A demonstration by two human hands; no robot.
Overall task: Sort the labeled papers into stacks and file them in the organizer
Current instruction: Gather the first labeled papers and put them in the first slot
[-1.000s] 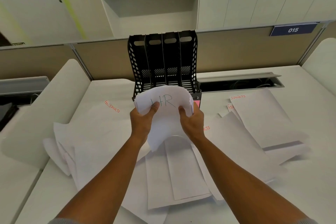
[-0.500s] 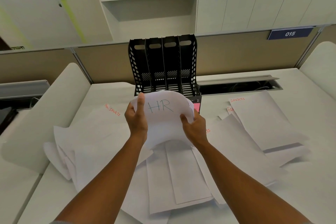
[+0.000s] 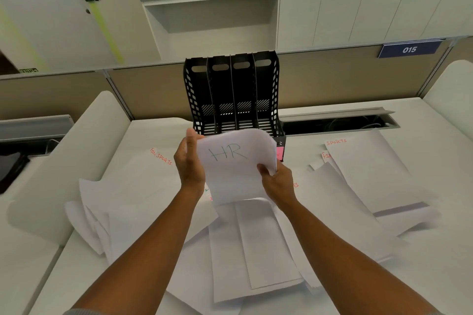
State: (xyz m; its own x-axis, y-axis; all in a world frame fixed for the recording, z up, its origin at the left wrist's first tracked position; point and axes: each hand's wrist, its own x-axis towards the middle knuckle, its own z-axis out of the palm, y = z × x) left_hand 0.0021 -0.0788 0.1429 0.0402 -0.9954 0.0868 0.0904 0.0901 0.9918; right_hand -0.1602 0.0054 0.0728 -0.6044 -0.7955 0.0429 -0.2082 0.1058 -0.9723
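Observation:
Both my hands hold a curved bundle of white papers marked "HR" (image 3: 234, 163) upright above the desk, just in front of the black organizer (image 3: 231, 94) with its several empty upright slots. My left hand (image 3: 190, 163) grips the bundle's left edge, thumb pointing up along it. My right hand (image 3: 277, 181) pinches the lower right edge. White sheets lie scattered below: one marked "FIN SPORTS" (image 3: 143, 181) at the left and a "SPORTS" stack (image 3: 371, 169) at the right. More loose sheets (image 3: 256, 250) lie under my forearms.
The white desk (image 3: 435, 120) has an open cable trough (image 3: 337, 123) behind the right papers. A beige partition (image 3: 332, 79) stands behind the organizer. A pink sticky note (image 3: 279, 153) sits at the organizer's front right corner. White rounded dividers flank the desk.
The HR bundle has been raised and turned more upright toward the organizer. My left hand slid from the front of the sheet to its left edge.

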